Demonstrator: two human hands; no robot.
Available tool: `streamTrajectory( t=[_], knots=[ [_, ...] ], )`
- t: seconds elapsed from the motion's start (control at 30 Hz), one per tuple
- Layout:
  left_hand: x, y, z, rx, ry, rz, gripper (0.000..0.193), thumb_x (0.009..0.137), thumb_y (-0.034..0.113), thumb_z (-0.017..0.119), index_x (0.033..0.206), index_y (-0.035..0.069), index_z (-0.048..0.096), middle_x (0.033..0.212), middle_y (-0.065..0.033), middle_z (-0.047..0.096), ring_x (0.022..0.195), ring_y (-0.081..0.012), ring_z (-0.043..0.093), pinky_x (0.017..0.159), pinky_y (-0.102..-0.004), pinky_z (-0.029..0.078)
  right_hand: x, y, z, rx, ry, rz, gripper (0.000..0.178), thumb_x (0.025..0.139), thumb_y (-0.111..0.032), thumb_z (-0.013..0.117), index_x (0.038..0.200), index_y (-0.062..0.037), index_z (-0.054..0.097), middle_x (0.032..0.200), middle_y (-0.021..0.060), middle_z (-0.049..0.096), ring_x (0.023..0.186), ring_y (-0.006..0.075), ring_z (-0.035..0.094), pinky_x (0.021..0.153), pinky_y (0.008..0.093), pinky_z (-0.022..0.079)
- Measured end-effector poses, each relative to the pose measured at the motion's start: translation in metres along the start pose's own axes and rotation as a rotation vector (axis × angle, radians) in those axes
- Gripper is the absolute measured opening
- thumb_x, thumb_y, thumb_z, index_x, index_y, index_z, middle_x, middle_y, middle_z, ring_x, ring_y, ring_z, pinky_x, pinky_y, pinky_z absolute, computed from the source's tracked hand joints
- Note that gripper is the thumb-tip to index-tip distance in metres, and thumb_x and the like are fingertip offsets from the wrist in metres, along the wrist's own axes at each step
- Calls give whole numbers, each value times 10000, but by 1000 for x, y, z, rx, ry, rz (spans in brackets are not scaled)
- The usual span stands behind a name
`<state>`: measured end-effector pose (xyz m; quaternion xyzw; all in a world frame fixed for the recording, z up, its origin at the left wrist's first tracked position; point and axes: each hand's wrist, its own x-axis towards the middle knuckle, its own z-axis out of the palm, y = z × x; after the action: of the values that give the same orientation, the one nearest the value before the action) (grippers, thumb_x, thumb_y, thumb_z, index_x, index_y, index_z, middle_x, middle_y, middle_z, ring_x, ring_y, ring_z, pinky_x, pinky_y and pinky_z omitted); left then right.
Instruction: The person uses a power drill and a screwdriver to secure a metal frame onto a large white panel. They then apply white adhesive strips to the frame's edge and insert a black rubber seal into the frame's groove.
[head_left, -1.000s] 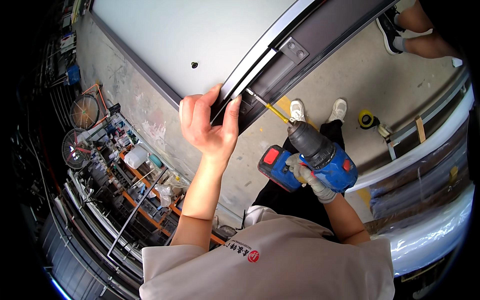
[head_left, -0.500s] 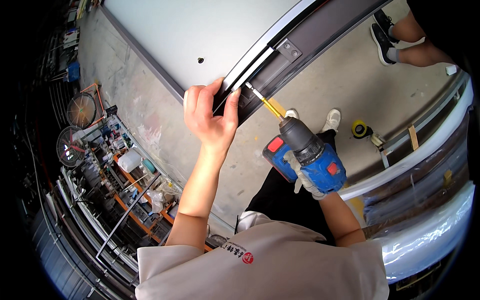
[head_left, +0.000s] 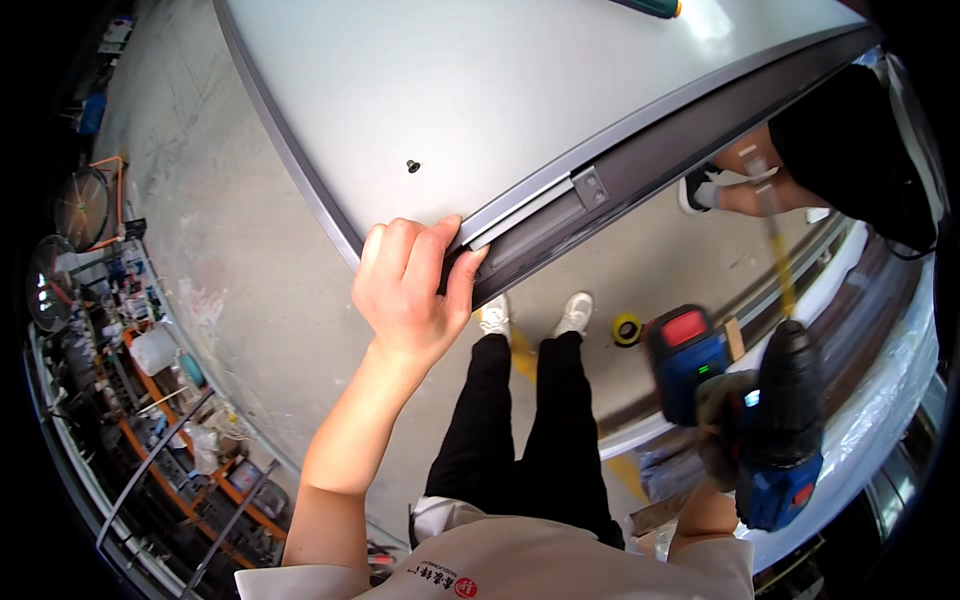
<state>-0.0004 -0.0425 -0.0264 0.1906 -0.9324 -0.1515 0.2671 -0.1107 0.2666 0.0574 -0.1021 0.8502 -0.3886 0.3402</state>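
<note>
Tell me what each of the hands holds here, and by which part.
The left hand grips the grey panel at its dark lower edge rail. The right hand, gloved, holds the blue cordless drill around its handle.

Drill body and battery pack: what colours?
Drill in the right hand: blue body with black, red patch on the battery pack. Head view, somewhat motion-blurred.

Grey concrete floor (head_left: 250, 260), cluttered orange shelving (head_left: 150, 400) at left, bright even light

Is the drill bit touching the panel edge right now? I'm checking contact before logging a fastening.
No, the blue cordless drill is held away low at the right, while only the left hand grips the grey panel edge.
</note>
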Motion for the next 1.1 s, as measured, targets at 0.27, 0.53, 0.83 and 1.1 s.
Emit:
streamTrajectory(
  t=[0.27,0.53,0.83,1.1],
  knots=[
    [-3,-6,-4,-28,9,0,344,579,103,778,896,60,651,697,-42,498,595,-215,472,476,-313,376,80,-94,26,-570,451,-663,529,714,-76,685,1210,-9,515,967,114,600,860,233,599,765,328,462],
    [-4,-15,-5,-22,60,-4,360,528,141,741,871,63,661,690,-24,474,596,-181,478,459,-289,371,168,-216,115,-1020,129,-1034,654,626,2,666,1254,-61,495,972,188,586,861,376,594,740,411,491],
    [-8,-16,0,14,77,30,313,604,184,709,887,60,656,711,-2,475,627,-143,485,461,-234,373,282,-264,185,-1387,310,-1285,553,717,-108,718,1235,-133,525,976,126,640,883,288,648,769,381,525],
    [-9,-18,-3,7,55,33,227,688,143,665,893,46,658,709,10,485,620,-121,478,449,-221,358,322,-284,192,-1376,356,-1405,437,773,-111,666,1191,-200,572,1053,64,643,1001,234,619,946,375,442]
  ],
)
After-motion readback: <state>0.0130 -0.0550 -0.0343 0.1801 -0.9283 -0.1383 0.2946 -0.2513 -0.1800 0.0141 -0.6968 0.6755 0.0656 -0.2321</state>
